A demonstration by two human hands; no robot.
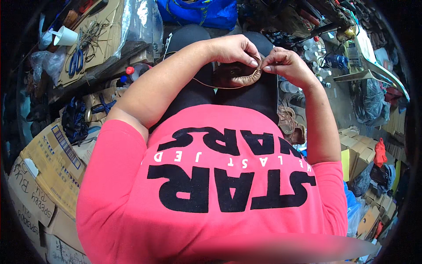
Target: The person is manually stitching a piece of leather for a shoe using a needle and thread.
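Observation:
A brown leather shoe upper (247, 80) with a puckered, lighter edge rests over my dark-trousered lap. My left hand (236, 50) is closed in a pinch at its far right edge, thumb and forefinger together. Close beside it, my right hand (288, 66) pinches the same edge from the right, the fingertips of both hands nearly touching. Anything small between the fingertips is too fine to make out. A thin pale cord (206, 85) curves from the leather out past my left forearm.
Blue-handled scissors (76, 60) and a white cup (66, 36) lie at the far left on cardboard. A blue bag (198, 13) sits ahead. Brown leather shoes (291, 125) are beside my right thigh, with several plastic bottles (314, 53) beyond. Cardboard boxes (52, 165) crowd the near left.

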